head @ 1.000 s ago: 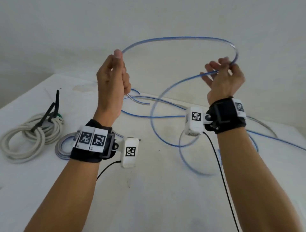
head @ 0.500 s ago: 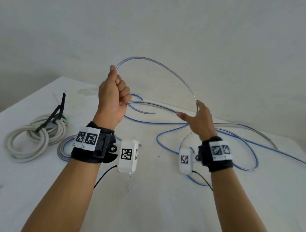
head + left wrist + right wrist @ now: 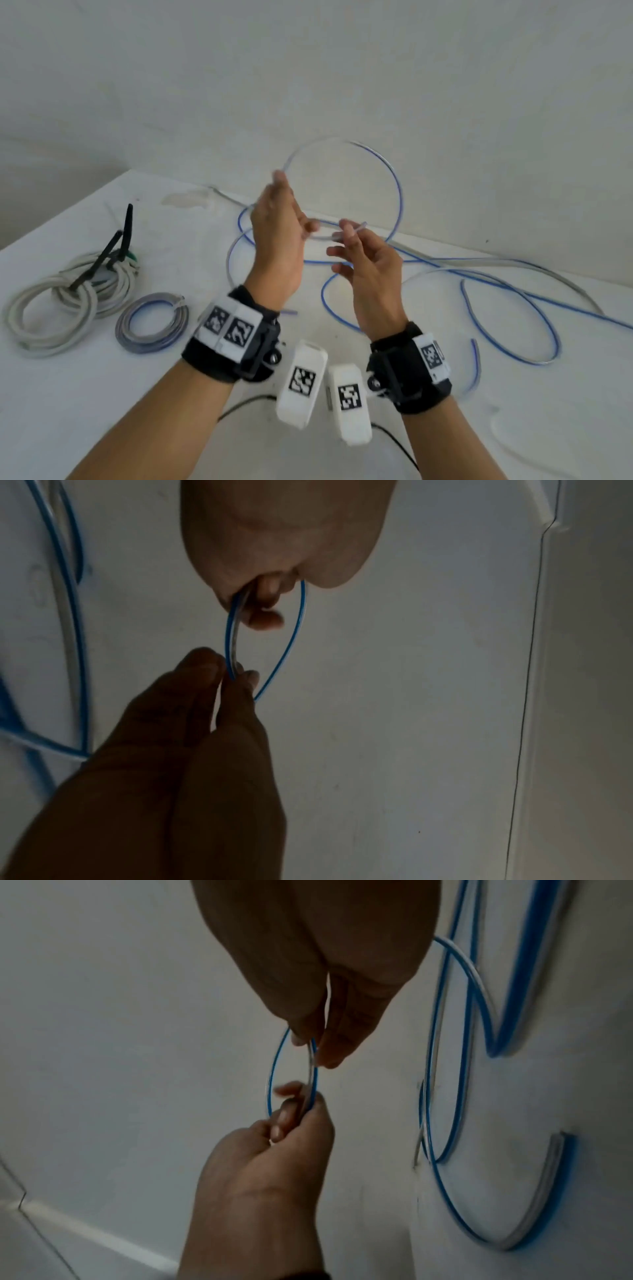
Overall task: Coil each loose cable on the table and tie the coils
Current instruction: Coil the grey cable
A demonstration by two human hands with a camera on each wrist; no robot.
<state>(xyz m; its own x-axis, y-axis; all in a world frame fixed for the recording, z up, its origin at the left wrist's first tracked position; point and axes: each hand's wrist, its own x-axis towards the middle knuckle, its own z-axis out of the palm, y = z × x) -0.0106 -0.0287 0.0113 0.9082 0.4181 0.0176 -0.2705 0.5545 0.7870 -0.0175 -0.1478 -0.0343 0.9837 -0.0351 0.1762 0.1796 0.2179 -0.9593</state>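
Head view. Left hand (image 3: 279, 236) and right hand (image 3: 368, 270) raised close together at frame centre, both on the blue-and-white cable (image 3: 399, 192). Cable forms one upright loop above the hands; the rest sprawls in loose curves over the white table (image 3: 137, 394) to the right. Exact finger contact blurred. Left of frame: tied off-white cable coil (image 3: 51, 308), small blue-grey coil (image 3: 150, 323) just beside it.

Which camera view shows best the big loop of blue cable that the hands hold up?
The head view: the whole loop arcs above both hands. The wrist views show it only edge-on, as a narrow sliver between the pinching fingers.
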